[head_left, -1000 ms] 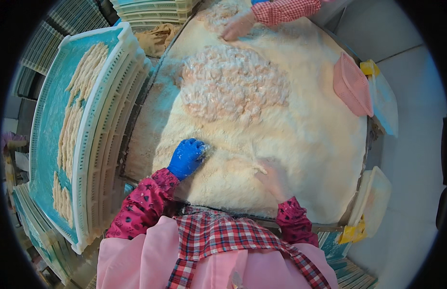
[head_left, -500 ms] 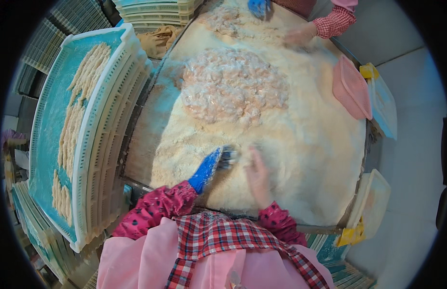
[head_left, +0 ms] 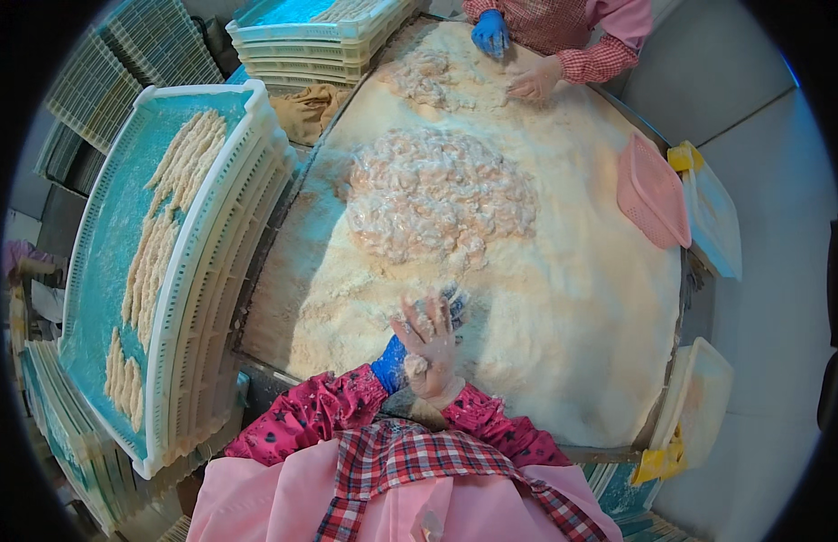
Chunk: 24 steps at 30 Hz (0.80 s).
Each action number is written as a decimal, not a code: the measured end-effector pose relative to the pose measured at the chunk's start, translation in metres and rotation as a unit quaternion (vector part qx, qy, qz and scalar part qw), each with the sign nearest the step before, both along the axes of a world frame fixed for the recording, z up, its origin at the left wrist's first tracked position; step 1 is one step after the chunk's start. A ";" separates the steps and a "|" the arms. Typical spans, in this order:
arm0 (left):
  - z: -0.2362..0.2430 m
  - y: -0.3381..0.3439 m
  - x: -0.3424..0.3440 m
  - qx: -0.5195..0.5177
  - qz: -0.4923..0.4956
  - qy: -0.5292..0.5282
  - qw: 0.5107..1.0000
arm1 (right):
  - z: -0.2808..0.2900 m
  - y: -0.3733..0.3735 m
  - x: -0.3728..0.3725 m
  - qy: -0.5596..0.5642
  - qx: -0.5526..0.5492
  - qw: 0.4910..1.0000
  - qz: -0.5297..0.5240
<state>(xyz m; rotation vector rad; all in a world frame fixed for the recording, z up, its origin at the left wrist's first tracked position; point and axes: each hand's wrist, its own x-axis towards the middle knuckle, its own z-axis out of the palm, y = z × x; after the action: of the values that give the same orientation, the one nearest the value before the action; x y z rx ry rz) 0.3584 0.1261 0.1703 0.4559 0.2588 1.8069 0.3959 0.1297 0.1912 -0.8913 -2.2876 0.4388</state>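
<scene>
My right hand (head_left: 428,348), dusted with pale crumbs, is open with its fingers spread, crossing over my left hand (head_left: 392,361). That hand wears a blue glove; most of it is hidden behind the right one, and only the cuff and some crumb-covered fingertips show. Both are above a wide bed of pale crumbs (head_left: 545,361) on the work table. Just beyond them lies a big heap of wet, pinkish raw meat pieces (head_left: 442,194), partly coated with crumbs. I cannot make out any piece held between the hands.
On the left stands a stack of white trays (head_left: 207,271), with rows of breaded strips (head_left: 153,244) on its top blue-green surface. A pink basket (head_left: 652,190) sits at the table's right edge. Across the table, a co-worker's hands (head_left: 532,79) are near a smaller meat heap (head_left: 423,77).
My hands were side by side and apart; the right has moved left over the left one. The scene sits lower in view. The co-worker's hands have come closer together.
</scene>
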 end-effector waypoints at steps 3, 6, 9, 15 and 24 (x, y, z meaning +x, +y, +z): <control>0.015 -0.007 -0.056 -0.361 -0.289 0.042 0.886 | 0.003 0.022 0.002 0.112 -0.040 0.988 -0.093; -0.073 -0.009 -0.044 -0.201 -0.102 0.223 0.948 | 0.007 0.034 0.000 0.127 -0.077 0.989 0.021; -0.065 -0.002 -0.060 -0.173 -0.204 -0.017 0.963 | 0.024 0.068 -0.008 0.184 -0.096 0.978 0.019; 0.063 -0.002 -0.115 -0.250 -0.268 -0.111 0.924 | -0.003 0.225 0.034 -0.075 0.010 0.966 -0.249; 0.219 -0.009 -0.331 -0.008 0.181 0.291 0.939 | -0.032 0.253 0.067 -0.105 -0.052 0.960 -0.254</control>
<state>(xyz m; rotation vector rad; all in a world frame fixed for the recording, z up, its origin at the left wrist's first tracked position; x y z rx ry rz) 0.0278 0.1170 0.3898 0.9821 0.8108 1.9837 0.4628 0.3829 0.1587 -1.5886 -2.1179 0.2431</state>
